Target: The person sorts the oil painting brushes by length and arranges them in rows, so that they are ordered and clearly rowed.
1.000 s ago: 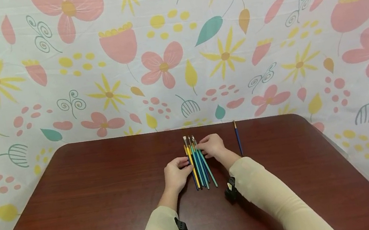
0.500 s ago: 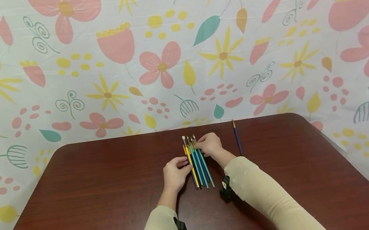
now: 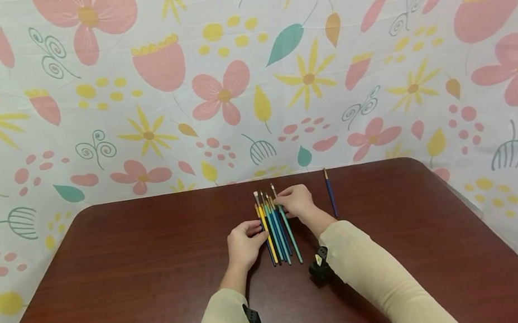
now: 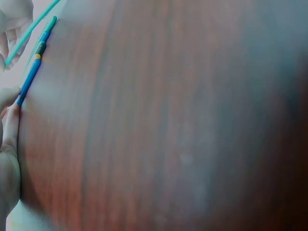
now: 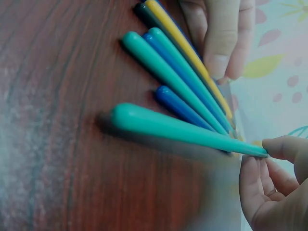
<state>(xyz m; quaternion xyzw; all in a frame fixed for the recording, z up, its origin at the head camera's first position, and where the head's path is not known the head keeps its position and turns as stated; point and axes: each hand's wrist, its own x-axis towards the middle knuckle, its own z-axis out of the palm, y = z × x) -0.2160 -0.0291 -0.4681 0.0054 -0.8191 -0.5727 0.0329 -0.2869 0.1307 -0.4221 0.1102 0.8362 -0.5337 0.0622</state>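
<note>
Since half a second ago, the teal brush (image 3: 292,235) has swung slightly rightward, widening its gap from the bundle (image 3: 277,233) at the centre of the head frame. Just right of centre, the right grip (image 3: 297,201) is narrowed to a pinch: finger and thumb hold that brush toward its bristle end, so most of the handle runs out below the hand. Seen from the right wrist, the pinch sits at lower right, the handle slants leftward to its blunt end, and the bundle's yellow, teal and blue handles fan out above it. The left grip (image 3: 243,246), left of the bundle, holds its left edge between thumb and fingers; the left wrist view cuts this hand off at the left. A lone brush (image 3: 331,195), blue, lies right of the right grip, near the back edge of the surface (image 3: 155,279). Behind hangs flowered cloth (image 3: 216,49).
</note>
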